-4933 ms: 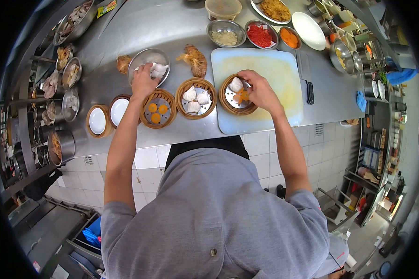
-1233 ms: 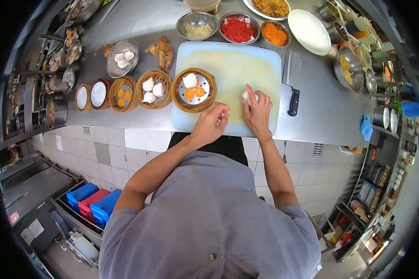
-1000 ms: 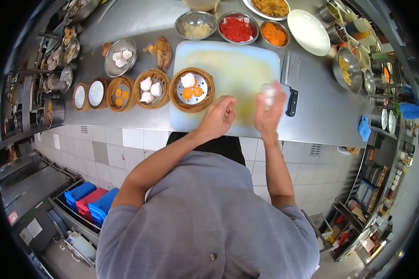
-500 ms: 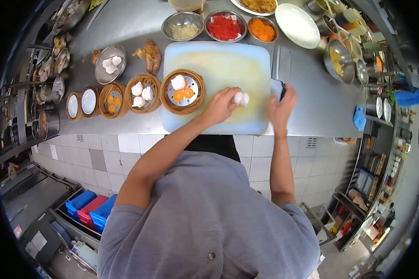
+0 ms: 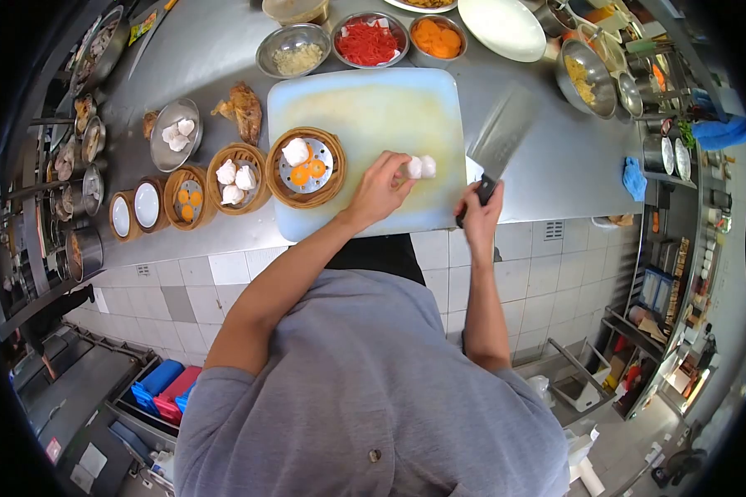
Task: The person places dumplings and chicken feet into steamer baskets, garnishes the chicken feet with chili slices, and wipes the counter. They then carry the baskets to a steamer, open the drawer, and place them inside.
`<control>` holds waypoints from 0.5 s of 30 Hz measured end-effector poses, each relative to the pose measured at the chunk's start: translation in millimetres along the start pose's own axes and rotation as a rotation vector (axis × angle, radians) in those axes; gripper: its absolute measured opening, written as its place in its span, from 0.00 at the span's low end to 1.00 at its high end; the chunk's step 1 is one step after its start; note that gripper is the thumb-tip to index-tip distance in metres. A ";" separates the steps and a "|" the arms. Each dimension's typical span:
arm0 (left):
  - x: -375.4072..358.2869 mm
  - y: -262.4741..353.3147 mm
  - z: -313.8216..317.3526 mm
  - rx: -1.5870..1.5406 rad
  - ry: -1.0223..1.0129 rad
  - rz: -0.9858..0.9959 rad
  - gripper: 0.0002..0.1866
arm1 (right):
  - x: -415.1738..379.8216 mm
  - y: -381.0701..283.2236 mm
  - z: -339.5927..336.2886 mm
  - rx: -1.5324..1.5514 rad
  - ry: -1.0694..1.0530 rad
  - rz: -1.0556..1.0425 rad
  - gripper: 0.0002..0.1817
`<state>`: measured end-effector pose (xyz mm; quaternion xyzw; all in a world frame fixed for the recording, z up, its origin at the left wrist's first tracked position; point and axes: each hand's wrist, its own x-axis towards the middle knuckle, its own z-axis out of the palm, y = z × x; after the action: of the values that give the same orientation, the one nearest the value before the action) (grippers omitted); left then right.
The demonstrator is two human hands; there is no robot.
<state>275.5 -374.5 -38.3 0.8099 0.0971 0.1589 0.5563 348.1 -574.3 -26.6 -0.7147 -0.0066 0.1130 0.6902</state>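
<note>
My left hand (image 5: 381, 187) lies over the white cutting board (image 5: 365, 99), its fingertips closed on one of two pale, rounded dumplings (image 5: 425, 167) that sit side by side. My right hand (image 5: 479, 214) is wrapped round the black handle of a cleaver (image 5: 506, 128). The broad blade points away and to the right, just past the board's right edge. Left of my left hand, on the board, stands a bamboo steamer (image 5: 307, 200) with a white dumpling (image 5: 296, 151) and orange carrot slices (image 5: 308, 171) on a perforated metal plate.
Left along the counter stand a steamer with several dumplings (image 5: 234, 180), a steamer with carrot slices (image 5: 188, 201) and a metal bowl of white dumplings (image 5: 176, 135). Behind the board are bowls of red shreds (image 5: 369, 41) and carrot slices (image 5: 437, 38). A blue cloth (image 5: 634, 180) lies right.
My right hand has taken hold of the cleaver and lifted it from the counter, turning its blade. My left hand stays at the dumplings. The view has shifted slightly.
</note>
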 end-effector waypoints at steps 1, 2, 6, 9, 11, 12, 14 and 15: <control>-0.5 0.0 0.5 0.002 0.012 0.007 0.18 | -15.4 -4.4 9.5 0.009 0.019 -0.054 0.06; -0.5 0.7 0.5 0.005 0.021 0.014 0.18 | -28.1 -11.4 11.9 0.000 -0.023 0.003 0.09; -0.9 1.5 -2.7 0.041 -0.003 0.023 0.17 | -50.2 2.6 30.1 -0.200 0.005 -0.042 0.12; -1.7 1.4 -2.6 0.035 -0.008 0.018 0.17 | -52.1 3.9 37.5 -0.195 -0.028 0.024 0.15; -2.2 0.8 -1.7 0.042 -0.009 0.015 0.16 | -52.9 -0.6 41.5 -0.202 -0.038 0.028 0.14; -2.7 1.2 -1.8 0.045 -0.008 0.013 0.16 | -53.2 -7.1 44.5 -0.207 -0.037 0.013 0.14; -3.2 2.5 -1.7 0.045 -0.007 0.009 0.16 | -51.1 -8.4 46.3 -0.259 -0.057 -0.007 0.15; -3.4 2.3 -1.5 0.044 -0.005 0.007 0.17 | -47.3 -5.3 46.4 -0.305 -0.080 -0.013 0.15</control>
<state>271.8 -375.2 -36.1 0.8227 0.0962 0.1569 0.5379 294.9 -536.2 -15.2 -0.8061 -0.0558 0.1349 0.5735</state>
